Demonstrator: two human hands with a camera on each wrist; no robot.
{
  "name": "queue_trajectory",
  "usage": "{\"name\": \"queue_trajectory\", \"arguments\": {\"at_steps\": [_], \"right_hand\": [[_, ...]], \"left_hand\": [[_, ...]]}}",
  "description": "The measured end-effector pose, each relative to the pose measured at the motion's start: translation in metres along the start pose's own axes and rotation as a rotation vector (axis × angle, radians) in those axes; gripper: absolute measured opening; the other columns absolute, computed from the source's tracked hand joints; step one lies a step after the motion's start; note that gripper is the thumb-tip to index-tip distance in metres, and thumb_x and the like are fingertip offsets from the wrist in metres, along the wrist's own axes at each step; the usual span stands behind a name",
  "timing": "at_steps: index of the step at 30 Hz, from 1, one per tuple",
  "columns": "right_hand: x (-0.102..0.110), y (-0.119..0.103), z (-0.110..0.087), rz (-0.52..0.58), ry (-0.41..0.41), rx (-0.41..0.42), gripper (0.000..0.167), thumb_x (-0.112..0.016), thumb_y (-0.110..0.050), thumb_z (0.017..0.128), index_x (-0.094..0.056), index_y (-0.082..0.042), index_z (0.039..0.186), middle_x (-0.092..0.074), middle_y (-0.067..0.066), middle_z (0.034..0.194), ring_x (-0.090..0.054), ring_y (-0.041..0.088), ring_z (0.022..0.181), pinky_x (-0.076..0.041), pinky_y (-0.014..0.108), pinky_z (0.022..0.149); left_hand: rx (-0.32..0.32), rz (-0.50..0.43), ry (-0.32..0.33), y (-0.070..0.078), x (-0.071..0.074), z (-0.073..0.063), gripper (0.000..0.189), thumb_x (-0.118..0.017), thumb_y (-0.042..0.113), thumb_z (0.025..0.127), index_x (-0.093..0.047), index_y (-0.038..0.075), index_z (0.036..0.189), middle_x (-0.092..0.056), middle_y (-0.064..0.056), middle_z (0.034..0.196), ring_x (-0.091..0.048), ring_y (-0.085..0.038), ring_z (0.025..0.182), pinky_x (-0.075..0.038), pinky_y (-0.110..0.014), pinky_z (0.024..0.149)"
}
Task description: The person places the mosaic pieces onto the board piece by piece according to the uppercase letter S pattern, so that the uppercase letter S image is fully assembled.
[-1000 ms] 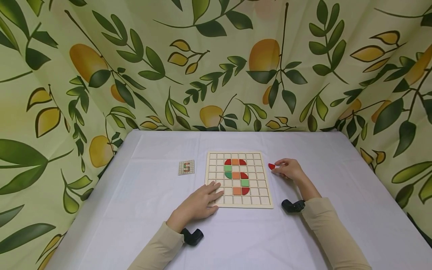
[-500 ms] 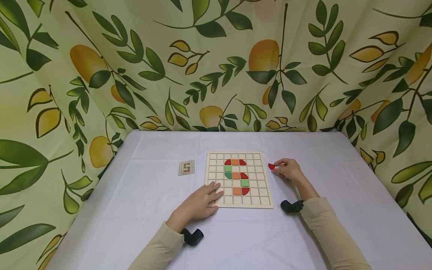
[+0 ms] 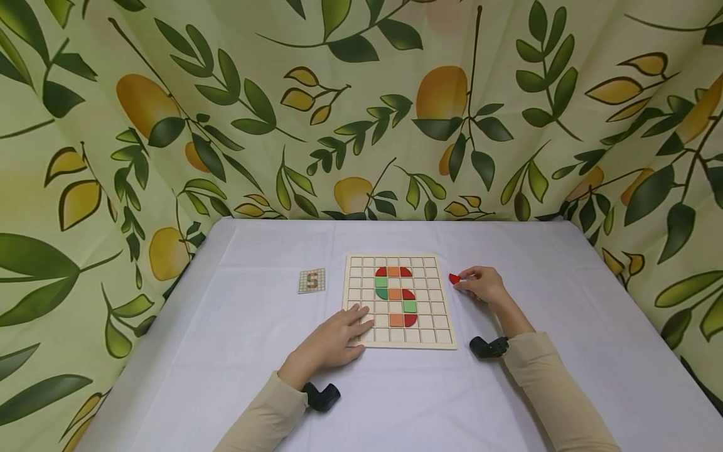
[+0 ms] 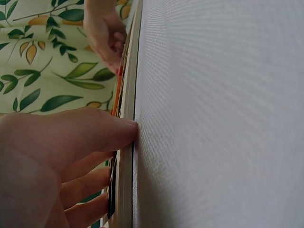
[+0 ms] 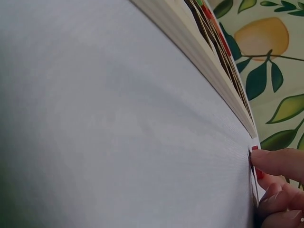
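Observation:
A square wooden grid board (image 3: 428, 336) lies on the table with red, orange and green tiles forming an S-like curve. My left hand (image 3: 333, 336) rests on its lower left part, fingers spread over the grid and thumb at the near edge. In the left wrist view the thumb (image 4: 107, 130) lies along the board's edge. Just right of the board, my right hand (image 3: 481, 284) pinches a red quarter-circle tile (image 3: 454, 278) between thumb and index finger, close to the tabletop. The right wrist view shows red bits of that tile (image 5: 259, 174) at the fingertips.
Left of the board lies a small card (image 3: 312, 280) printed with a similar S pattern on a grid. A white cloth (image 3: 237, 351) covers the table. Behind it hangs a curtain (image 3: 361, 125) printed with leaves and fruit. Black devices (image 3: 322, 397) are worn on both wrists.
The right wrist and forearm have shifted very slightly left, with the red tile staying where it was. My left hand and the board have not moved.

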State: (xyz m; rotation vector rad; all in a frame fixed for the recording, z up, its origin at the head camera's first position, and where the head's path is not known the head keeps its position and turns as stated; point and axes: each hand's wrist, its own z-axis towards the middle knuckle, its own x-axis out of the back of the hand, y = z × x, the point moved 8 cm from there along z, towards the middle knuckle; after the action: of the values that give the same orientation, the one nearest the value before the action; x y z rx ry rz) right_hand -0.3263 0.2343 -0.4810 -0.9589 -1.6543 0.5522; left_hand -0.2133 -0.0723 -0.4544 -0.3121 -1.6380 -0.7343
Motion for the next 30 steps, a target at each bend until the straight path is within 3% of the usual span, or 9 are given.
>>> {"name": "queue_trajectory", "arguments": {"at_steps": [9,30], "right_hand": [[-0.003,-0.003,-0.004,0.006,0.003,0.044,0.039,-0.074,-0.015,0.082,-0.061,0.005,0.112,-0.048,-0.007,0.062,-0.044,0.007,0.053,-0.038,0.02,0.045],[-0.015,-0.01,-0.024,0.018,-0.035,0.038,0.037,-0.072,-0.014,0.082,-0.061,0.004,0.112,-0.047,-0.007,0.063,-0.042,0.007,0.053,-0.036,0.02,0.047]], "left_hand": [[0.003,-0.005,0.003,-0.001,0.0,0.0,0.05,-0.061,0.027,0.091,-0.053,0.014,0.139,-0.042,-0.008,0.154,-0.035,-0.028,0.146,-0.035,-0.045,0.119],[-0.01,-0.006,0.0,0.001,0.001,-0.001,0.05,-0.061,0.025,0.091,-0.053,0.013,0.139,-0.042,-0.009,0.153,-0.036,-0.029,0.145,-0.036,-0.045,0.118]]}}
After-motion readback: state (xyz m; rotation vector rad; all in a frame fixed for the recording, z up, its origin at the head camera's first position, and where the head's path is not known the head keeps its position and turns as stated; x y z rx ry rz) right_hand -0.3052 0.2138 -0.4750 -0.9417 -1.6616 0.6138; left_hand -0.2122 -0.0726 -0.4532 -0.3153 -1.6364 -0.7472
